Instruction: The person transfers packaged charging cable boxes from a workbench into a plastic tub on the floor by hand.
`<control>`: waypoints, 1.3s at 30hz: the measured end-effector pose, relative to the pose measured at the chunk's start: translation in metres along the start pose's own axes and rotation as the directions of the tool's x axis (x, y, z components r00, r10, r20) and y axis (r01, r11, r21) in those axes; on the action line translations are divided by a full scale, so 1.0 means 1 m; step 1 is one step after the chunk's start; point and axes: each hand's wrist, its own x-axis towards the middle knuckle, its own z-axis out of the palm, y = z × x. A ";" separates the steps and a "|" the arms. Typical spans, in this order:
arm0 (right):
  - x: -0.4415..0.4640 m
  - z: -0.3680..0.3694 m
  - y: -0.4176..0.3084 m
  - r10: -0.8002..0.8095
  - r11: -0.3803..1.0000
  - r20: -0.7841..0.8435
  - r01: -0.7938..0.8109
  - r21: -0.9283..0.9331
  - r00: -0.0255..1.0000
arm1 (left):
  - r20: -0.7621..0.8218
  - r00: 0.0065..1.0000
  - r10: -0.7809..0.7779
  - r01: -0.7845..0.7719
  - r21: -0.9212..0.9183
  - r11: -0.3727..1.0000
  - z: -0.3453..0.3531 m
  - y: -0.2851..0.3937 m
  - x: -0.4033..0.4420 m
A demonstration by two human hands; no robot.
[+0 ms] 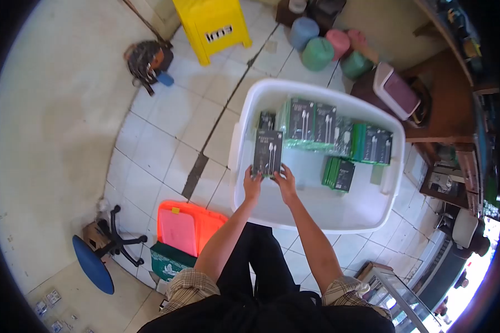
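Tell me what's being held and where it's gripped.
A black box, held by its near end, the left grip and right grip at its two near corners.

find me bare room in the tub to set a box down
Bare: tub floor between the small stack and near rim, and between that stack and the right hand. Crowded: far side, with boxes.

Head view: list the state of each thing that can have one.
Left hand, gripping the black box
Right hand, gripping the same box
Black box, held at its near end
White tub, open-topped, partly filled
Far boxes, partly covered in clear plastic
Near right boxes, packed together
Yellow sign, standing upright
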 end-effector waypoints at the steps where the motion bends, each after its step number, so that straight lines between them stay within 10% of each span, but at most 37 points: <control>1: 0.020 -0.005 0.023 0.024 1.000 -0.007 -0.024 -0.003 1.000 | -0.060 0.998 0.009 -0.005 0.056 0.998 0.000 -0.018 0.017; 4: 0.075 -0.014 0.070 0.046 0.999 -0.013 -0.046 0.008 0.999 | -0.185 0.974 0.133 -0.077 0.284 0.956 -0.010 -0.113 0.088; 21: 0.239 0.005 0.155 0.078 0.946 -0.397 0.057 0.318 0.915 | -0.349 0.922 0.169 -0.137 0.114 0.984 0.036 -0.166 0.240; 39: 0.068 -0.040 0.020 0.179 0.981 -0.520 -0.114 0.155 0.835 | -0.319 0.948 -0.015 0.083 0.201 0.976 0.046 -0.014 0.065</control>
